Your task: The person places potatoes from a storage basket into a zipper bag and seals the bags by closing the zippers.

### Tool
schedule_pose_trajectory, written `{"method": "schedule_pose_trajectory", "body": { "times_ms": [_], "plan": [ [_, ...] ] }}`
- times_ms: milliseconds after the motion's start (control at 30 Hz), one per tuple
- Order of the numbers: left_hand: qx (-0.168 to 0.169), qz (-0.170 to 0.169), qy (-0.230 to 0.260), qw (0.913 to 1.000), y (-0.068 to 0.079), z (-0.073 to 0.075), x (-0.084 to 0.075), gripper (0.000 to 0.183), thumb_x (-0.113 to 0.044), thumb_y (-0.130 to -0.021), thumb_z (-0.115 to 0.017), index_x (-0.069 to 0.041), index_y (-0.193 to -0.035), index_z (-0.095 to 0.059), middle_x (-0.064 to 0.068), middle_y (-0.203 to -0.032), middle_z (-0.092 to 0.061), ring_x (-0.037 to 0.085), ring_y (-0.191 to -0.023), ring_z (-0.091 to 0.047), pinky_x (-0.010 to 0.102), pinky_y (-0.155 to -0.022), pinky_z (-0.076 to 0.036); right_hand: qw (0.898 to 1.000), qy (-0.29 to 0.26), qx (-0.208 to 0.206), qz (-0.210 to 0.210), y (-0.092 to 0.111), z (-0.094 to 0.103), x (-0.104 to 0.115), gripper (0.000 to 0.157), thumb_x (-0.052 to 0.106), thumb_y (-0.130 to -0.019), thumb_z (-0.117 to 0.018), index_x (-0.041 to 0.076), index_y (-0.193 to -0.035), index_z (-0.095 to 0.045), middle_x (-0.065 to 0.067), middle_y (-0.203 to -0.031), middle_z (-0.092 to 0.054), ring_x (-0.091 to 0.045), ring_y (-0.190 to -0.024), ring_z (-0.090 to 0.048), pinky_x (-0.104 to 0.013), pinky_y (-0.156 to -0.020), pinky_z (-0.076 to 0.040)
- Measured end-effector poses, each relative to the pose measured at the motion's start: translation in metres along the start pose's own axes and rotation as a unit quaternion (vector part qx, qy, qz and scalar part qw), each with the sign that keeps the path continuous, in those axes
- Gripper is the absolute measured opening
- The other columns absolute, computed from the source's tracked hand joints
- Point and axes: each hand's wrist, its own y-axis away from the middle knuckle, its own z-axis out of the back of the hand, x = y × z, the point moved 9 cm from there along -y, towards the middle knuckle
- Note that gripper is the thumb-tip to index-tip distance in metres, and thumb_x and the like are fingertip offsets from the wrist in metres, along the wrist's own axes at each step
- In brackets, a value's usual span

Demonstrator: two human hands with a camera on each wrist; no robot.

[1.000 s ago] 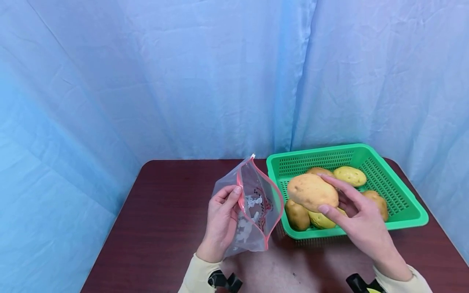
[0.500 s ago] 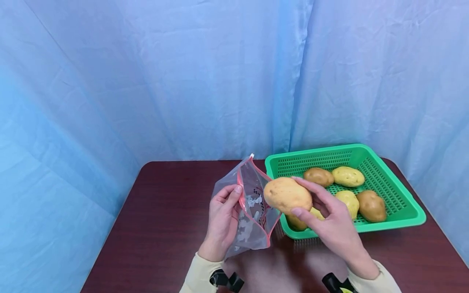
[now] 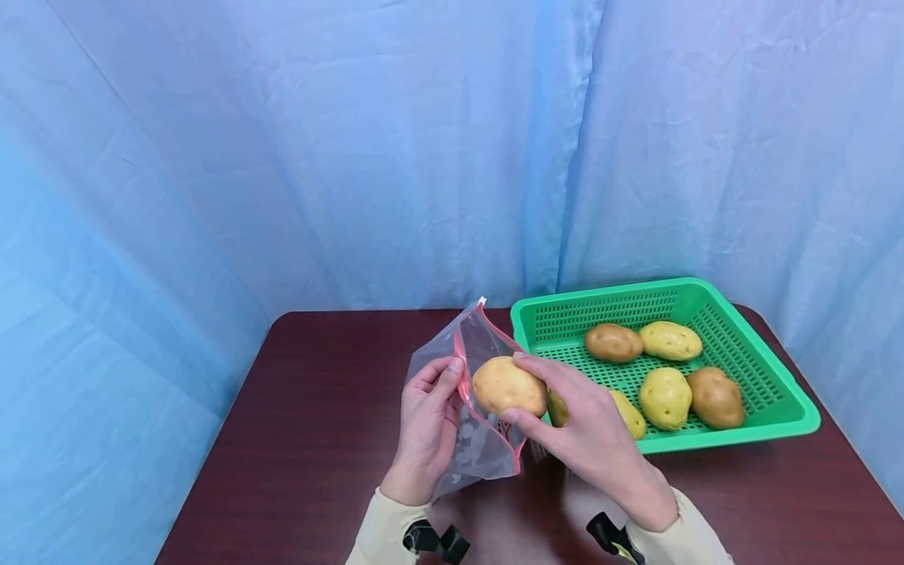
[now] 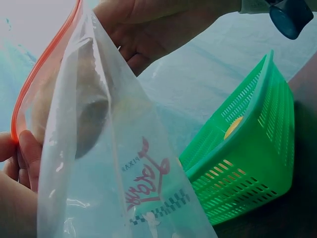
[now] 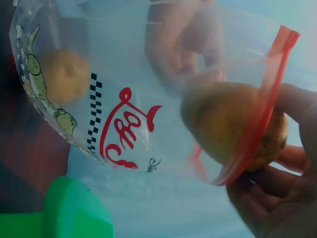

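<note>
My left hand pinches one side of the mouth of a clear zip bag edged in red, thumb on the rim. The bag's mouth gapes toward the right. My right hand grips a tan potato at the mouth. In the right wrist view this potato is partly past the red zip edge, its far end seen through the plastic. Lower in the bag, another rounded tan potato shows through the film. Red lettering and a checker band mark the bag.
A green basket stands on the dark wooden table at the right, just beside the bag. In it lie several potatoes, such as a brown potato and a yellow potato. A blue curtain hangs behind the table.
My right hand has carried the potato leftward from over the basket into the bag's mouth. The left hand keeps its hold on the bag almost unmoved.
</note>
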Motion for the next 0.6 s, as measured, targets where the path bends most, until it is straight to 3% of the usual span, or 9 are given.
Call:
{"method": "schedule_pose_trajectory", "body": {
  "times_ms": [133,267,433,500,600],
  "plan": [
    [0.0,0.001,0.001,1.0,0.0,0.003,-0.002,0.008,-0.006,-0.1,-0.068,-0.01,-0.099,-0.075,0.001,-0.088,-0.068,0.009,-0.074,-0.064,0.02,-0.075,-0.058,0.999,0.018,0.051,-0.008,0.001,-0.012,-0.001,0.058,0.036,-0.086,-0.085,0.011,-0.135,-0.067,-0.002,-0.131,-0.069,-0.025,-0.126,-0.061,-0.044,-0.1,-0.052],
    [0.0,-0.003,0.002,1.0,0.002,0.004,-0.005,0.008,-0.007,-0.1,-0.068,-0.01,-0.099,-0.075,0.001,-0.089,-0.068,0.009,-0.075,-0.064,0.02,-0.076,-0.058,0.996,0.023,0.085,-0.011,0.005,-0.019,-0.004,0.05,0.036,-0.09,-0.081,0.011,-0.131,-0.07,-0.001,-0.131,-0.07,-0.029,-0.132,-0.057,-0.053,-0.103,-0.049],
    [0.01,-0.012,0.007,0.9999,0.003,0.003,-0.009,0.013,-0.004,-0.101,-0.066,-0.011,-0.096,-0.075,0.0,-0.084,-0.068,0.008,-0.071,-0.063,0.02,-0.07,-0.056,0.999,0.027,0.014,-0.038,0.004,-0.007,-0.02,0.044,0.027,-0.091,-0.08,0.01,-0.13,-0.07,-0.003,-0.133,-0.069,-0.027,-0.127,-0.06,-0.05,-0.1,-0.05],
    [0.016,-0.012,0.011,0.9997,0.003,0.003,-0.01,0.014,-0.003,-0.101,-0.065,-0.011,-0.095,-0.075,0.0,-0.083,-0.067,0.007,-0.069,-0.062,0.019,-0.068,-0.056,0.997,0.028,-0.006,-0.075,0.003,-0.002,-0.032,0.044,0.027,-0.092,-0.079,0.01,-0.132,-0.069,-0.004,-0.132,-0.069,-0.025,-0.121,-0.064,-0.048,-0.097,-0.052],
    [0.022,-0.009,0.008,0.9997,0.004,0.005,-0.011,0.014,-0.001,-0.1,-0.064,-0.01,-0.096,-0.074,0.0,-0.083,-0.066,0.007,-0.069,-0.062,0.019,-0.068,-0.056,0.989,0.01,0.011,-0.146,0.002,-0.006,-0.05,0.04,0.033,-0.097,-0.074,0.012,-0.131,-0.07,-0.001,-0.121,-0.074,-0.017,-0.106,-0.071,-0.042,-0.088,-0.057]
  ]
}}
